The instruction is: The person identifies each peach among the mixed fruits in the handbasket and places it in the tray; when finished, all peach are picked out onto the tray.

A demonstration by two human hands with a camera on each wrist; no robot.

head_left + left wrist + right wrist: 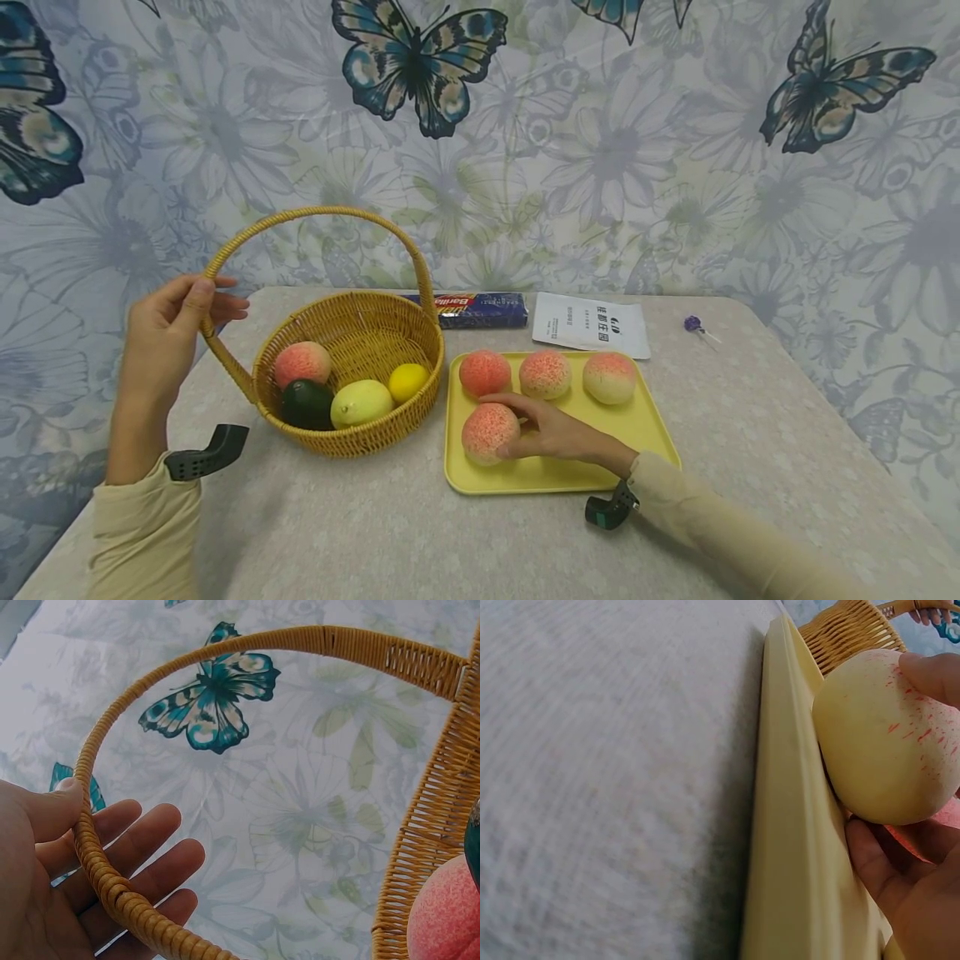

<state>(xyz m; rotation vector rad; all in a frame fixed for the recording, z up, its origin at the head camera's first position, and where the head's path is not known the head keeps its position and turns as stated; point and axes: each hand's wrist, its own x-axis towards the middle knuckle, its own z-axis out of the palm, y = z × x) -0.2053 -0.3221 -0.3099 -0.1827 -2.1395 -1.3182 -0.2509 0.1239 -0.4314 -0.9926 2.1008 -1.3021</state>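
Observation:
My left hand [167,333] holds one side of the wicker basket's handle [330,212], thumb on one side and fingers behind it. In the basket [352,446] lie a peach [302,364], a dark green avocado [307,406], a pale yellow melon-like fruit [362,403] and a lemon [408,382]. My right hand [558,429] grips a speckled peach [489,433] over the near left part of the yellow tray [600,477]. In the right wrist view, thumb and fingers are on opposite sides of that peach [885,742]. Three more peaches [545,374] sit in the tray's back row.
Behind the basket and tray lies a blue spaghetti box [483,311]. A white printed packet [591,325] is to its right. Farther right rests a purple-wrapped lollipop [693,324]. A butterfly-patterned backdrop [480,167] stands behind the table [360,533].

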